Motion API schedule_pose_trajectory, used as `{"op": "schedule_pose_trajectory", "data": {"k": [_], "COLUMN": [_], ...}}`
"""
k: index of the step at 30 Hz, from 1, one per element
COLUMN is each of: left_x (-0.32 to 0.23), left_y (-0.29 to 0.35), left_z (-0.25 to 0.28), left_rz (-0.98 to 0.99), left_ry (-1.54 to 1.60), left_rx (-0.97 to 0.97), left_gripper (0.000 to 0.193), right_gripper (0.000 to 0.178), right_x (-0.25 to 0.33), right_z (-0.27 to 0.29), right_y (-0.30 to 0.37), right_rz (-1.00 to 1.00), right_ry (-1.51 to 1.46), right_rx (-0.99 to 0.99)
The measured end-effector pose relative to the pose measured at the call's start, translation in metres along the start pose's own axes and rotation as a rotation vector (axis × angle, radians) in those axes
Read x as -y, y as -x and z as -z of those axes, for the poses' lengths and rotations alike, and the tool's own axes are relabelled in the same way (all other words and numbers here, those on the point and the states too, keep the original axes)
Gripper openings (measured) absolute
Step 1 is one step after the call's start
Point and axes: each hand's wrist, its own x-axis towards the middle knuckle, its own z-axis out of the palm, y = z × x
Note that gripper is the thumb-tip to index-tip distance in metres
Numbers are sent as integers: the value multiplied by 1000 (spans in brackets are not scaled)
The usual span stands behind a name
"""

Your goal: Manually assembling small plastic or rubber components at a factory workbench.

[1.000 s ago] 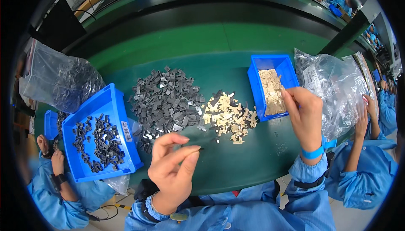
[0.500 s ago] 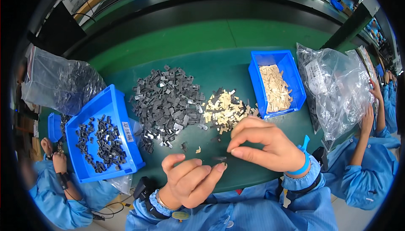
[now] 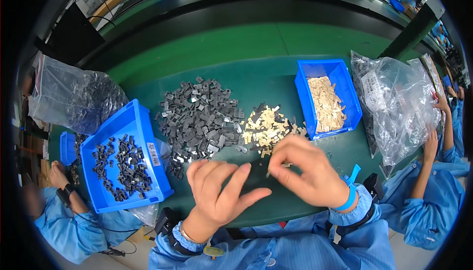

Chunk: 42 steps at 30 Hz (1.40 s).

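My left hand point(image 3: 214, 193) is open over the near part of the table, fingers spread and thumb pointing right, with nothing seen in it. Beside it, my right hand point(image 3: 308, 176) pinches thumb and forefinger together. A tiny pale piece point(image 3: 268, 174) shows at those fingertips, too small to make out well. Just beyond the right hand lies a heap of small pale gold flat pieces point(image 3: 266, 124) mixed with dark ones. Beyond my left hand is a larger heap of small black clip-like parts point(image 3: 199, 115).
To the left, a tilted blue bin point(image 3: 135, 202) contains black parts, with a clear bag point(image 3: 74, 97) behind it. A blue box point(image 3: 320, 65) of pale pieces stands far right, next to a large plastic bag point(image 3: 394, 107). Co-workers in blue sit on both sides.
My left hand has opened from a pinch and moved slightly forward. The dark part near its fingertips no longer shows. My right thumb and forefinger have come together lower down.
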Motion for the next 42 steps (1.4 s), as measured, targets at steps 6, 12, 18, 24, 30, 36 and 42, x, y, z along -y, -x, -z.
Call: {"op": "schedule_pose_trajectory", "data": {"k": [6,12,18,24,30,36,42], "left_x": [22,19,21,16,14,15,15], "left_y": [-1,-5,3,3,2,0,0], "left_z": [-9,-32,-31,-32,-34,-32,-32], "left_rz": [101,126,152,195,224,201,260], "left_ry": [-195,-252,-277,-304,-321,-388,-311], "left_rx": [258,388,350,316,308,347,332], "left_gripper": [30,19,15,9,5,4,7], "right_gripper": [4,4,5,7,7,8,6], "right_x": [-5,-5,-4,-3,-3,-2,0], "right_z": [-5,-7,-11,-13,-13,-14,-13], "right_y": [-7,-4,-6,-5,-4,-4,-3], "right_rz": [-32,-124,-104,-94,-83,-72,-66], "right_ry": [-59,-88,-35,-30,0,24,38], "right_rx": [-207,-275,-251,-250,-256,-249,-253]}}
